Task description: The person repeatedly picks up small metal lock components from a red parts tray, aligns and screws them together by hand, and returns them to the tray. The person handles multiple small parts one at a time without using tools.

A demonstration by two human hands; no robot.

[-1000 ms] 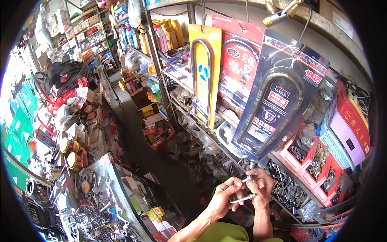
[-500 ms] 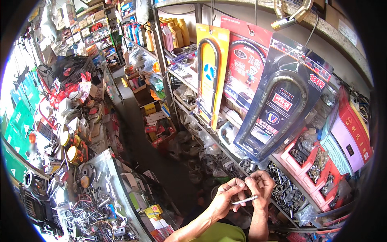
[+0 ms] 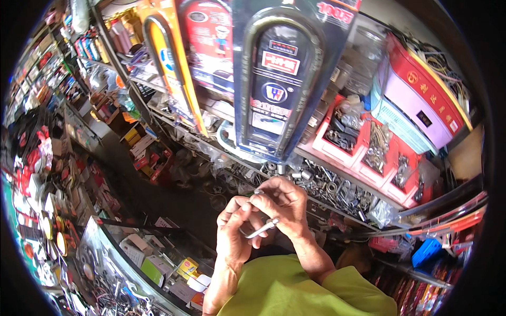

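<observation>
Just below centre, left hand [image 3: 232, 224] and right hand [image 3: 287, 206] work a bent metal rod [image 3: 262, 228], grip clamped on it, next move seemingly needing steadiness.

Yellow-green top [image 3: 269, 287] below left hand [image 3: 233, 225] and right hand [image 3: 284, 206], softly creased. Right sleeve [image 3: 361, 289], same colour, probably short.

Dim aisle floor [image 3: 122, 181], fisheye-bent edges
</observation>
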